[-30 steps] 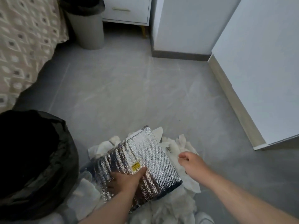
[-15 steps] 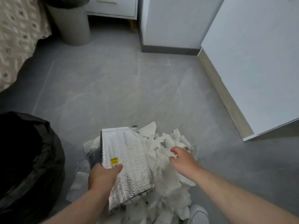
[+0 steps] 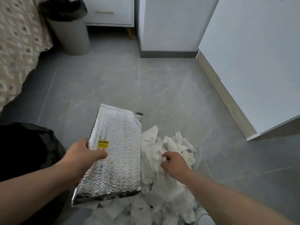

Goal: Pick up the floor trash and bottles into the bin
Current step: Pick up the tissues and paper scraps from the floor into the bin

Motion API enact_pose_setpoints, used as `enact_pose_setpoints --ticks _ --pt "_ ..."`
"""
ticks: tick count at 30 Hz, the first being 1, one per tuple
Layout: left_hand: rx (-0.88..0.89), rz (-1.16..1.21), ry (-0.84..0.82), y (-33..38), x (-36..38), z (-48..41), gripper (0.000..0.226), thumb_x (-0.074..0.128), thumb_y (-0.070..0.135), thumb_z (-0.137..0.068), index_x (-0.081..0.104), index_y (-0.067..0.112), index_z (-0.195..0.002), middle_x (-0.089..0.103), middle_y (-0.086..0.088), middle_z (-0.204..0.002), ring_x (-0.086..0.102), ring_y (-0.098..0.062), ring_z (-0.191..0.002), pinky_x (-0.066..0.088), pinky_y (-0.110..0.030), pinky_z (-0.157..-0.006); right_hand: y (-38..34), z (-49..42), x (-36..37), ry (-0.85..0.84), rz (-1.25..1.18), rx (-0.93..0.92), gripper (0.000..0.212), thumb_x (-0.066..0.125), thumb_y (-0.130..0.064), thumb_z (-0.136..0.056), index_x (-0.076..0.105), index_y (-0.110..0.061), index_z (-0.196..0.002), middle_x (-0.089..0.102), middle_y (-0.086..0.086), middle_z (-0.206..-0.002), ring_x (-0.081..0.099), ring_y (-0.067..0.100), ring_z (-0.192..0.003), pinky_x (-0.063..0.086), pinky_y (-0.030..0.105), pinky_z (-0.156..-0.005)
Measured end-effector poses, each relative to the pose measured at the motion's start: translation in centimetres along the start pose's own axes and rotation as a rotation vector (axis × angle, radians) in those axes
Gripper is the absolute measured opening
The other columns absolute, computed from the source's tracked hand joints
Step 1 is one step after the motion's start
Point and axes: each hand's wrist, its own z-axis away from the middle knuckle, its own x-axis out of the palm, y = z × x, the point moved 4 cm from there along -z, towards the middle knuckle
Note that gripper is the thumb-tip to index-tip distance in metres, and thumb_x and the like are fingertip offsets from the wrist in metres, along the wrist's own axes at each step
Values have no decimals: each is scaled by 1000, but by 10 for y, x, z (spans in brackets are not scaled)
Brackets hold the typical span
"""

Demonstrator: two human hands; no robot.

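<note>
Head view: left hand (image 3: 84, 153) grips the silver foil pouch (image 3: 113, 159) at its left edge, thumb on top, raised and tilted above the floor (image 3: 129, 88). Right hand (image 3: 175, 164) has its fingers curled into the white paper scraps (image 3: 170, 195), pinching a piece. The scraps are heaped on the floor. Black bin bag (image 3: 29, 146) sits just left of the pouch. Grey bin (image 3: 71, 34) stands in the floor's far left corner.

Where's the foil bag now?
Head view, lower centre: the left hand grips the silver foil bag, between the black bin bag and the white paper pile.
</note>
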Motion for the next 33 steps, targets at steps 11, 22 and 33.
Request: enact_pose_setpoints --ticks 11,22,33 --pt "130 510 -2 22 -120 50 21 63 -6 -75 64 6 -92 73 -13 -73 70 -28 -59 57 -36 -50 -119 47 -52 120 -53 -164 7 64 -9 -76 69 -6 -80 56 5 -67 51 17 -61 38 27 -56" --pt "160 681 512 -79 -220 35 25 70 -6 -75 60 16 -86 68 -9 -83 65 -23 -74 52 -39 -79 -214 72 3 -25 -298 -259 12 69 -6 -80 71 -17 -76 67 -1 -68 57 9 -59 43 19 -57" --pt "-79 490 727 -160 -220 -7 22 76 -5 -70 65 6 -85 66 -13 -78 60 -20 -72 43 -29 -73 -227 53 35 -60 -325 -202 16 68 -1 -81 73 -15 -86 76 5 -80 69 22 -76 50 35 -73"
